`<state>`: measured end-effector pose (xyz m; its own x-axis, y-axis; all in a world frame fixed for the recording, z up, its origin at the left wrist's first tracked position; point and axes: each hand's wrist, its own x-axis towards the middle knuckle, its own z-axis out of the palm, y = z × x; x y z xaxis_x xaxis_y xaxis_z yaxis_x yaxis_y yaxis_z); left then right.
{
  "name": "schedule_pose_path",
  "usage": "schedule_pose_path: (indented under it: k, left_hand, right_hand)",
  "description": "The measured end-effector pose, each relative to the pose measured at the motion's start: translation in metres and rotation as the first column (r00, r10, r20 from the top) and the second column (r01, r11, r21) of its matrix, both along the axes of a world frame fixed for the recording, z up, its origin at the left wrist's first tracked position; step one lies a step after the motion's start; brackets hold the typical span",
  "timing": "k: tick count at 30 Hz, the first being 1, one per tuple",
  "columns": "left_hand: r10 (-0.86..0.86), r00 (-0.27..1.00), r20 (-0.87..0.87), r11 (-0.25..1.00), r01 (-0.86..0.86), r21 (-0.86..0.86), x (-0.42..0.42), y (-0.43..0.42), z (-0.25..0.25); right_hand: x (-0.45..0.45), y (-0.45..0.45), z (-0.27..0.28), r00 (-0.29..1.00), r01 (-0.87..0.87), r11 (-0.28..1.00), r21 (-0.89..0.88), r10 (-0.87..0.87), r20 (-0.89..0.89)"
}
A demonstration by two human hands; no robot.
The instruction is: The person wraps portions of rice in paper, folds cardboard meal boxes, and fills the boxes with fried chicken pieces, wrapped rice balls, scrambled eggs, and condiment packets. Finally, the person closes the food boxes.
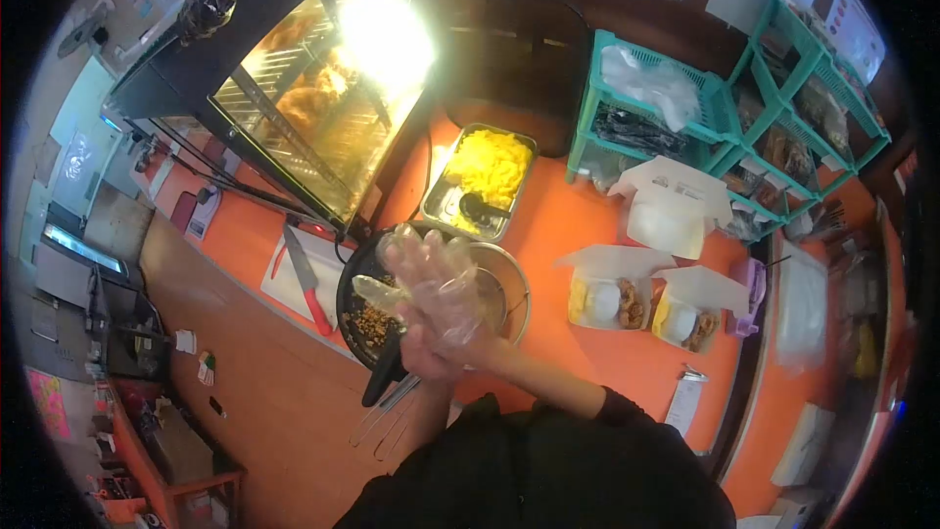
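My right hand point(439, 279) is raised over the counter with its fingers apart, inside a clear plastic glove point(458, 321). At its wrist side, my bare left hand point(425, 357) is closed on the glove's lower edge. Beneath both hands sits a black pan point(350, 309) with chopped brown food point(372, 325) in it, partly hidden by them. A black handle point(386, 372) and metal wire loops point(384, 429) stick out near my left wrist. To the right of the pan, a metal bowl point(522, 306) is partly covered by my right hand.
A metal tray point(530, 168) of yellow food with a black-handled utensil lies ahead, beside a lit glass warmer point(323, 98). Open food boxes point(612, 260) stand right, before green baskets point(705, 127). Left is a red-handled knife point(311, 284) on a white board point(279, 274).
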<state>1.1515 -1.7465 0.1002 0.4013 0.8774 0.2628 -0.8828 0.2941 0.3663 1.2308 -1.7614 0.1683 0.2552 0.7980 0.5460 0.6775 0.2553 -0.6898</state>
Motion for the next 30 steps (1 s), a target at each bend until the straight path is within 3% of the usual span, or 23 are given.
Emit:
schedule_pose_path:
  k: [3,4,5,6,7,8,9,10,11,13,15,16,18,19,20,21,22,24,25,26,27,28,30]
  left_hand:
    - [-0.124,0.986,0.109,0.98,0.104,0.171,-0.034,0.062,-0.036]
    - [-0.185,0.968,0.168,0.97,0.153,0.188,-0.043,0.083,-0.032]
    - [0.175,0.984,0.014,0.984,-0.175,0.033,-0.034,0.096,0.002]
    - [0.441,0.855,-0.272,0.875,-0.477,-0.083,-0.024,0.109,0.037]
    - [0.512,0.703,-0.494,0.843,-0.522,0.13,-0.041,0.129,0.01]
    - [0.49,0.371,-0.789,0.81,-0.528,0.255,-0.041,0.131,0.019]
    - [0.431,0.329,-0.84,0.826,-0.519,0.221,-0.04,0.132,0.015]
    - [0.373,0.287,-0.882,0.84,-0.508,0.189,-0.039,0.133,0.008]
    - [0.37,0.293,-0.882,0.849,-0.491,0.193,-0.046,0.135,-0.008]
    - [0.224,0.241,-0.944,0.925,-0.357,0.129,-0.075,0.138,-0.054]
    - [0.224,0.222,-0.949,0.918,-0.375,0.129,-0.098,0.129,-0.088]
    - [0.22,0.225,-0.949,0.924,-0.36,0.128,-0.102,0.118,-0.084]
    - [0.113,0.232,-0.966,0.918,-0.396,0.012,-0.104,0.094,-0.052]
    - [0.104,0.234,-0.967,0.925,-0.379,0.008,-0.101,0.09,-0.044]
    - [0.197,0.121,-0.973,0.909,-0.396,0.135,-0.099,0.085,-0.038]
    - [0.287,0.005,-0.958,0.881,-0.395,0.262,-0.098,0.08,-0.036]
    - [0.283,0.008,-0.959,0.889,-0.377,0.259,-0.094,0.081,-0.036]
    - [0.337,0.141,-0.931,0.912,-0.295,0.285,-0.075,0.09,-0.027]
    - [0.266,0.404,-0.875,0.951,-0.256,0.171,-0.056,0.089,-0.019]
    - [0.26,0.414,-0.873,0.958,-0.227,0.177,-0.039,0.092,-0.011]
    - [0.001,0.662,-0.749,0.988,-0.115,-0.1,-0.021,0.096,-0.003]
    - [-0.249,0.821,-0.513,0.937,0.071,-0.342,-0.004,0.097,0.004]
    - [-0.348,0.818,-0.457,0.899,0.153,-0.411,0.018,0.104,-0.002]
  right_hand:
    - [-0.017,-0.007,-0.03,0.995,-0.096,0.989,-0.11,0.098,0.01]
    - [-0.017,-0.014,-0.032,0.961,-0.264,0.953,-0.151,0.246,-0.129]
    - [-0.015,-0.017,-0.033,0.885,-0.428,0.888,-0.168,0.375,-0.274]
    - [0.002,-0.012,-0.029,0.889,-0.423,0.89,-0.169,0.372,-0.268]
    - [0.034,0.0,-0.019,0.938,-0.333,0.918,-0.213,0.346,0.025]
    - [0.068,0.015,-0.008,0.902,-0.232,0.946,-0.228,0.297,0.314]
    - [0.104,0.037,0.008,0.976,-0.107,0.963,-0.247,0.149,0.16]
    - [0.143,0.067,0.029,0.918,0.138,0.99,-0.022,-0.119,0.379]
    - [0.183,0.097,0.05,0.759,0.383,0.897,0.219,-0.441,0.479]
    - [0.248,0.135,0.098,0.537,0.522,0.717,0.461,-0.697,0.476]
    - [0.298,0.167,0.099,0.373,0.596,0.611,0.521,-0.786,0.494]
    - [0.301,0.168,0.095,0.359,0.606,0.601,0.521,-0.791,0.495]
    - [0.3,0.173,0.092,0.598,0.495,0.748,0.442,-0.663,0.451]
    - [0.288,0.163,0.094,0.644,0.457,0.794,0.4,-0.606,0.467]
    - [0.264,0.147,0.091,0.689,0.417,0.838,0.353,-0.544,0.479]
    - [0.243,0.137,0.073,0.628,0.384,0.834,0.395,-0.55,0.55]
    - [0.221,0.128,0.053,0.559,0.346,0.83,0.437,-0.556,0.615]
    - [0.174,0.095,0.019,0.595,0.163,0.908,0.385,-0.402,0.696]
    - [0.158,0.082,0.001,0.674,0.062,0.948,0.313,-0.271,0.687]
    - [0.146,0.071,-0.019,0.735,-0.041,0.968,0.248,-0.139,0.664]
    - [0.136,0.065,-0.039,0.688,-0.066,0.974,0.216,-0.112,0.717]
    - [0.129,0.061,-0.057,0.639,-0.088,0.98,0.18,-0.083,0.765]
    - [0.118,0.047,-0.07,0.728,-0.136,0.971,0.196,-0.036,0.685]
